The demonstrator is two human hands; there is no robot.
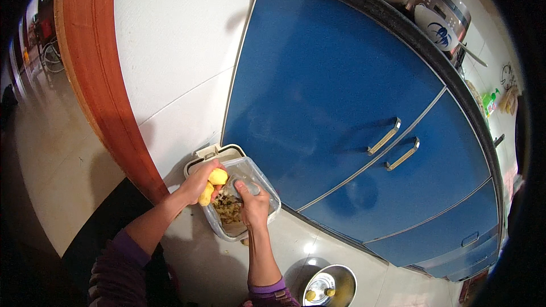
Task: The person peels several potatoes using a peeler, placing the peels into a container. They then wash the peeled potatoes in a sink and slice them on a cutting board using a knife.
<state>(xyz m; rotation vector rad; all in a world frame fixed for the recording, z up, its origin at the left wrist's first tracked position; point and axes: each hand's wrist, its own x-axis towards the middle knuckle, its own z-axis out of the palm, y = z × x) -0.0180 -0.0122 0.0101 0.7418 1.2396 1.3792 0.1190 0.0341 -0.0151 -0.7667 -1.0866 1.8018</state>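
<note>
Over a lined waste bin (273, 209), my left hand (204, 182) grips a yellow peeled potato (218, 176), which looks knobbly with a second lobe or piece lower down. Close to its right, my right hand (255, 204) is closed on a small translucent tool, perhaps a peeler, with the thumb on top; its working edge cannot be made out. Peelings (228, 211) lie inside the bin below both hands. On the floor at the lower right, a metal basin (353, 283) holds small yellowish pieces, probably potatoes.
Blue cabinet doors (324, 94) with metal handles rise beyond the bin. A dark countertop edge (458, 76) runs above them, carrying a white bowl (433, 27), an appliance and a green pump bottle (490, 101). A reddish wooden door frame (102, 76) stands at the left.
</note>
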